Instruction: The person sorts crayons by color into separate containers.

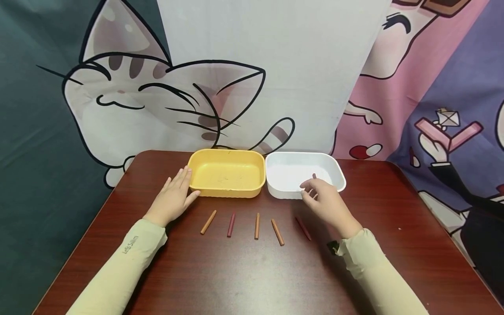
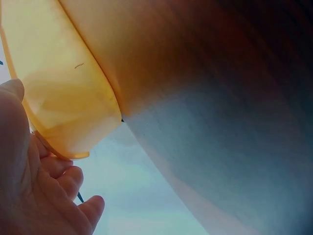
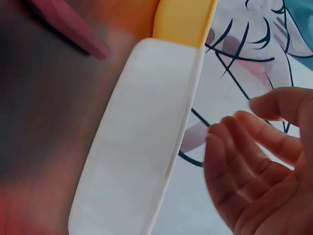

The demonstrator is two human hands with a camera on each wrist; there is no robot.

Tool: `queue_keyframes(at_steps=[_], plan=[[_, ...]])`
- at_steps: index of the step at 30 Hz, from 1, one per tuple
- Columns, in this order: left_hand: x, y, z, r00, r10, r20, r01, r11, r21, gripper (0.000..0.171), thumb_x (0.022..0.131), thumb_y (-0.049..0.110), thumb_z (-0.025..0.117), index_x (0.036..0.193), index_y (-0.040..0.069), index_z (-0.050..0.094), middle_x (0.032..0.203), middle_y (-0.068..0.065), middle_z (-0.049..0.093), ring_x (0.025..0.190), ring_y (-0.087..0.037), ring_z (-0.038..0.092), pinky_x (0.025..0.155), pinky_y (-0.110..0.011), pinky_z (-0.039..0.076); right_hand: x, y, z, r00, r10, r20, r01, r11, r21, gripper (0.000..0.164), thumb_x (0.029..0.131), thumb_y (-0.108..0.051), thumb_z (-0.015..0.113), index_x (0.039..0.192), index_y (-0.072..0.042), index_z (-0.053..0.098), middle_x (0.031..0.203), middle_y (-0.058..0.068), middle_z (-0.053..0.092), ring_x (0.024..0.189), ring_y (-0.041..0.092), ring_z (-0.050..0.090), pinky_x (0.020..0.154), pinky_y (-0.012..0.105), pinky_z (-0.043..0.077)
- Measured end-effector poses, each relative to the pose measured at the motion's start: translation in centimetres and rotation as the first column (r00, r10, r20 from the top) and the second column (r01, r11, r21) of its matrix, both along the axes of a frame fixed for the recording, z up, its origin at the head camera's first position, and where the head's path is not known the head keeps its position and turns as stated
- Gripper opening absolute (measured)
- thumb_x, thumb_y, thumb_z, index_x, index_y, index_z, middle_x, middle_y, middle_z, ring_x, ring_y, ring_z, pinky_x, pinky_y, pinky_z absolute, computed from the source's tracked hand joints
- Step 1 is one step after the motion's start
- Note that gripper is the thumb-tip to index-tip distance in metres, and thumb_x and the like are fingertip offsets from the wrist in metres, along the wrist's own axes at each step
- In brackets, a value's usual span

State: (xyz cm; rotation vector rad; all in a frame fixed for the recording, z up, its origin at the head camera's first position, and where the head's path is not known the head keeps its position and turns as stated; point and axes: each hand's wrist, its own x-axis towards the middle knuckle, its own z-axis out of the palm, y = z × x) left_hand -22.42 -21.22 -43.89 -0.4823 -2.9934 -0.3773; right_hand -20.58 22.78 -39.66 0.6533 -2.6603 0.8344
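Note:
A yellow tray [image 1: 226, 193] and a white tray [image 1: 280, 190] stand side by side on the table. My left hand [image 1: 172, 196] rests its fairly straight fingers along the left side of the yellow one; its wrist view shows the fingers at the tray's rim. Over the near right part of the white tray hovers my right hand [image 1: 326, 202], fingers loosely bent, thumb apart. Nothing lies between those fingers [image 3: 234, 164] in the right wrist view. The tip of a dark red crayon-like stick [image 1: 314, 176] shows just past them, its rest hidden by the hand.
In front of the trays lie orange sticks [image 1: 257, 226] and dark red sticks [image 1: 231, 225], spaced in a loose row. One dark red stick [image 1: 303, 228] is below the right hand. A printed cartoon cloth [image 1: 157, 109] hangs behind the table [image 1: 236, 275].

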Motion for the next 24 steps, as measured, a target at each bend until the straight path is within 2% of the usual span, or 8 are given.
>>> queue_keyframes(at_steps=[6, 12, 17, 24], plan=[[0.0, 0.0, 0.0, 1.0, 0.004, 0.003, -0.004, 1.0, -0.004, 0.077, 0.108, 0.043, 0.046, 0.159, -0.007, 0.017, 0.167, -0.022, 0.013, 0.154, -0.039, 0.015, 0.12, -0.062, 0.016, 1.1, -0.2, -1.2, 0.996, 0.002, 0.085, -0.006, 0.999, 0.047, 0.014, 0.087, -0.002, 0.073, 0.1, 0.002, 0.07, 0.089, 0.009, 0.069, 0.076, 0.02, 0.065, 0.07, 0.04, 0.056], [0.0, 0.0, 0.0, 1.0, 0.009, 0.009, -0.009, 1.0, 0.0, 0.077, 0.108, 0.043, 0.046, 0.159, -0.006, 0.016, 0.167, -0.022, 0.013, 0.154, -0.039, 0.015, 0.12, -0.062, 0.016, 1.7, -0.3, -2.4, 0.979, -0.036, 0.2, 0.028, 0.999, 0.041, 0.019, 0.085, -0.002, 0.076, 0.102, 0.004, 0.07, 0.092, 0.012, 0.072, 0.078, 0.022, 0.068, 0.072, 0.043, 0.057], [0.1, 0.0, 0.0, 1.0, 0.006, 0.003, -0.006, 1.0, 0.001, 0.077, 0.108, 0.044, 0.045, 0.159, -0.007, 0.017, 0.167, -0.022, 0.013, 0.154, -0.039, 0.015, 0.12, -0.062, 0.017, 2.3, -0.6, -3.0, 0.949, -0.113, 0.296, 0.095, 0.993, 0.073, 0.02, 0.084, -0.006, 0.078, 0.1, 0.002, 0.069, 0.09, 0.01, 0.071, 0.08, 0.023, 0.066, 0.074, 0.044, 0.056], [0.1, 0.1, 0.0, 1.0, 0.0, -0.007, 0.0, 1.0, 0.01, 0.077, 0.108, 0.044, 0.046, 0.158, -0.008, 0.018, 0.166, -0.024, 0.015, 0.153, -0.04, 0.017, 0.119, -0.063, 0.018, 2.5, -0.9, -3.5, 0.904, -0.197, 0.378, 0.165, 0.98, 0.115, 0.017, 0.082, -0.008, 0.08, 0.089, -0.004, 0.066, 0.074, 0.002, 0.063, 0.068, 0.015, 0.058, 0.063, 0.034, 0.05]])
